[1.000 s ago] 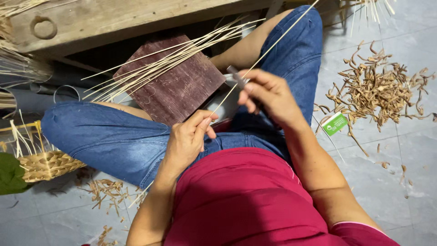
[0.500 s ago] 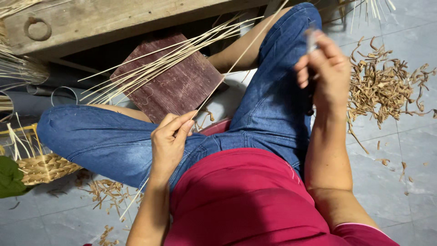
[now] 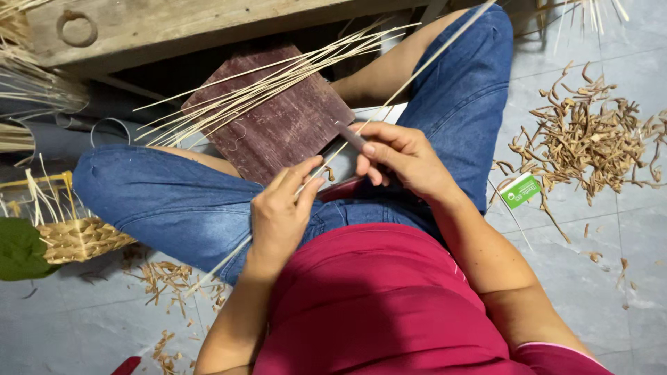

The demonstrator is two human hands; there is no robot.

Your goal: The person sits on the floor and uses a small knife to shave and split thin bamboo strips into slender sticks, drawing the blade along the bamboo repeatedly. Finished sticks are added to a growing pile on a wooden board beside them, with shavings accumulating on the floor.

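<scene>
I sit cross-legged in blue jeans and a red top. My left hand (image 3: 281,208) pinches a long thin pale strip (image 3: 417,73) that runs from beyond my left knee up past my right knee to the top edge. My right hand (image 3: 403,156) grips a small knife (image 3: 351,135) with its blade laid against that strip, just above my left fingers. A dark reddish wooden board (image 3: 278,128) lies between my knees, and a bundle of pale thin strips (image 3: 271,87) rests across it.
A heap of brown shavings (image 3: 590,135) lies on the grey tiled floor at right, beside a small green and white packet (image 3: 521,191). A part-woven basket (image 3: 76,236) and a green leaf (image 3: 21,250) sit at left. A wooden bench with an iron ring (image 3: 73,28) stands ahead.
My right hand, which had swung out to the right along the strip half a second ago, has come back to the strip next to my left hand.
</scene>
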